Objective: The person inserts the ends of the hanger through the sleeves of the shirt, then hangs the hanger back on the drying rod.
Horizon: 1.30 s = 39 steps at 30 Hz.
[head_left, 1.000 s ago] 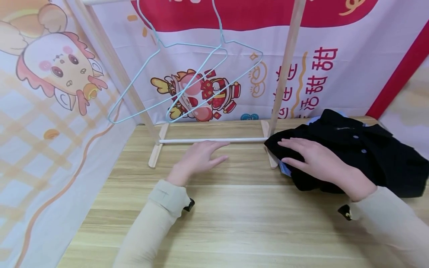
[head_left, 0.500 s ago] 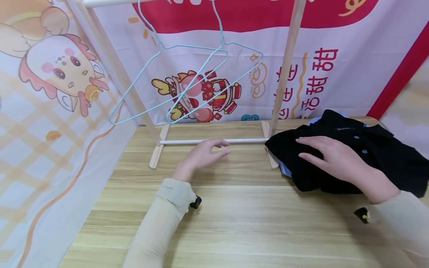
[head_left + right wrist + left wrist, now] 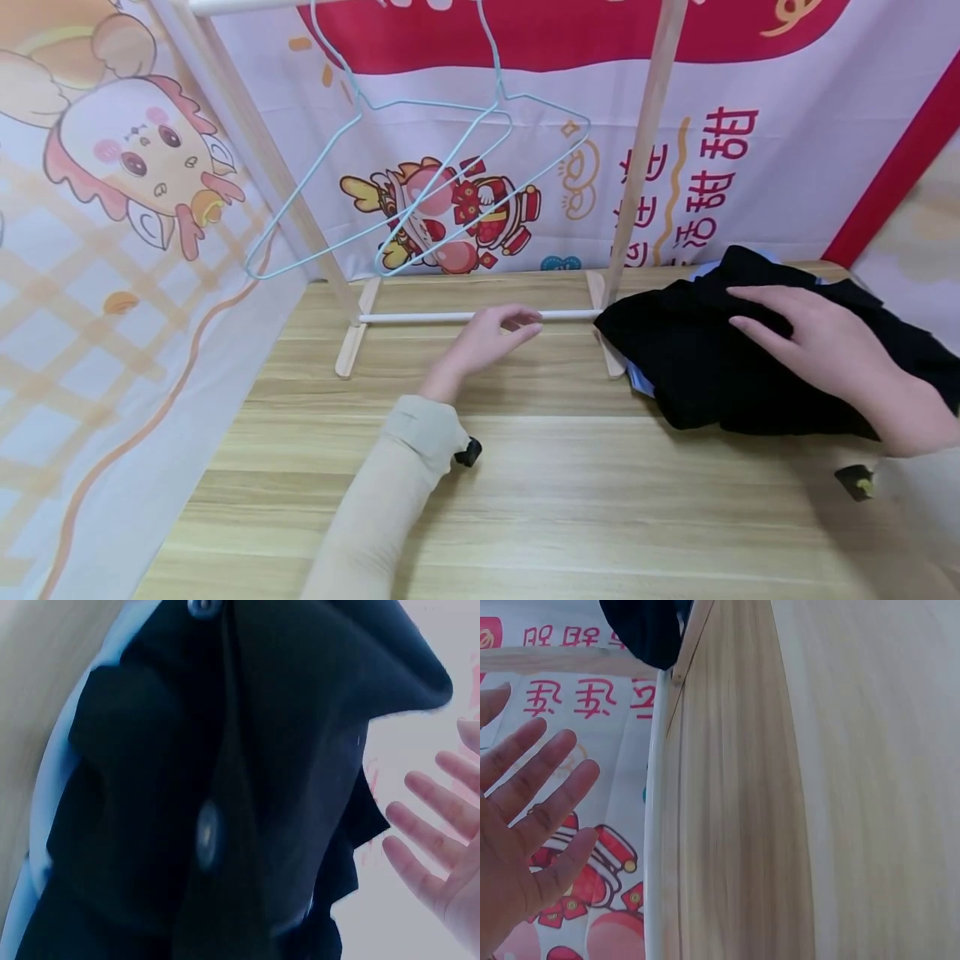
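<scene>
A black buttoned garment (image 3: 705,350) lies in a loose heap at the right of the table, with light blue cloth (image 3: 640,379) showing from under it. Over this heap is my right hand (image 3: 821,337), fingers spread and holding nothing; the right wrist view shows the dark cloth and its buttons (image 3: 208,834) close up. My left hand (image 3: 491,337) hovers in front of the rack's low white bar (image 3: 420,317), its fingers loosely bent around nothing. In the left wrist view the fingers are apart and the palm shows.
Two light blue wire hangers (image 3: 322,158) hang from the wooden rack (image 3: 648,150), whose feet (image 3: 348,350) stand on the wood-grain table (image 3: 570,500). Behind it a printed cloth backdrop (image 3: 600,92) covers the wall, and another patterned sheet (image 3: 150,333) lines the left side.
My right hand has moved right across the black garment. My left hand has shifted a little to the right, its fingers more bent. The garment and hangers stay in place.
</scene>
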{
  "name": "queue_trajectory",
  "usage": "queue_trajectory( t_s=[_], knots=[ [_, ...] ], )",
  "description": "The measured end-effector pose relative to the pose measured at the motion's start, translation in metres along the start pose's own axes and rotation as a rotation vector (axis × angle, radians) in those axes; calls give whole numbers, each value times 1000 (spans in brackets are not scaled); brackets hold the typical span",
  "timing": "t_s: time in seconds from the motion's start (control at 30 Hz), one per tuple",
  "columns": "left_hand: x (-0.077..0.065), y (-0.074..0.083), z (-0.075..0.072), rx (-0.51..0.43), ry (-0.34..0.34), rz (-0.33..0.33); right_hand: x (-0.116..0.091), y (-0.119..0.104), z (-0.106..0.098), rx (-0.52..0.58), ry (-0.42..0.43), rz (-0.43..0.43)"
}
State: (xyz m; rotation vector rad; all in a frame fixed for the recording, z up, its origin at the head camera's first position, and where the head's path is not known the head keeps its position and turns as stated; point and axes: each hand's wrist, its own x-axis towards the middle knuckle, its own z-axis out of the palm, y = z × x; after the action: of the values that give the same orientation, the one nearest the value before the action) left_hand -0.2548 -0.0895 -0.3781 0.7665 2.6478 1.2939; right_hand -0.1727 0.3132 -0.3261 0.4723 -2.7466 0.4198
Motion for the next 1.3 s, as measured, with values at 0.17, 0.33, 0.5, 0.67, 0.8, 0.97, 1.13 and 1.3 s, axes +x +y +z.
queue_trajectory(
  t_s=[0.17,0.33,0.5,0.67,0.8,0.97,1.13,1.3],
  knots=[
    [12,10,12,-98,6,6,-5,19,-10,-12,23,95],
    [21,21,22,-215,23,3,-11,41,-18,34,47,145],
    [33,25,35,-318,41,-25,-17,58,-19,51,131,133],
    [44,29,49,-425,42,-75,-23,68,-18,184,295,153],
    [50,35,57,-448,67,-82,-26,71,-24,334,340,209],
    [58,40,67,-404,90,-62,-25,74,-29,307,265,275],
    [62,46,75,-409,73,-56,-24,84,-29,316,249,275],
    [64,53,81,-461,57,-80,-26,99,-27,314,235,308]
  ],
)
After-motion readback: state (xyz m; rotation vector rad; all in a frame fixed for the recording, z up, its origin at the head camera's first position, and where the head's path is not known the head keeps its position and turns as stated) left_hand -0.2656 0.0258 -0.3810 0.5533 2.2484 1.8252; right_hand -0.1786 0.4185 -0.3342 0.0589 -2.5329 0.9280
